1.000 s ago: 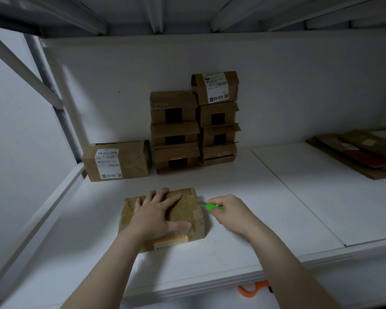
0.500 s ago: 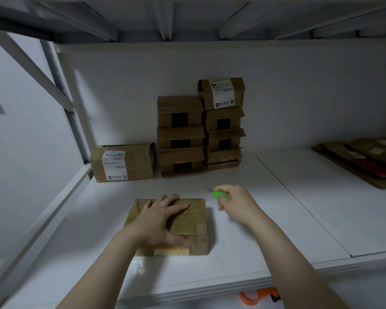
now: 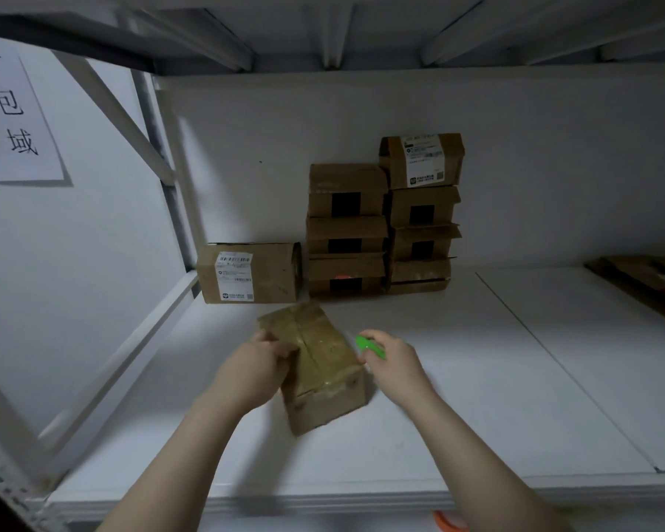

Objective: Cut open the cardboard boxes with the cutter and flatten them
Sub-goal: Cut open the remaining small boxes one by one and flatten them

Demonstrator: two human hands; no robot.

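Fingers of the left hand [image 3: 254,374] are curled over the near-left edge of the cardboard box [image 3: 323,362] and grip it. A second ago this hand lay flat and spread on the box top. The right hand [image 3: 394,364] pinches the green cutter [image 3: 370,347] between thumb and fingers, just beside the box's right edge. Whether the knuckles touch the cardboard, or whether the blade is out, cannot be told.

Between the two hands, the box has been turned from lying square to the shelf [image 3: 477,378] edge. Its long axis now points away from the person, its taped seam [image 3: 308,351] faces up, and it appears tilted. The cutter has left the side it was at. The likely meaning is that one cut is finished and the box is being re-presented for the next seam or for opening. It is not yet flattened.

Beyond the fingers stand a stack of boxes [image 3: 381,228] and a labelled box [image 3: 250,272]. Far to their right lies flattened cardboard [image 3: 642,278].
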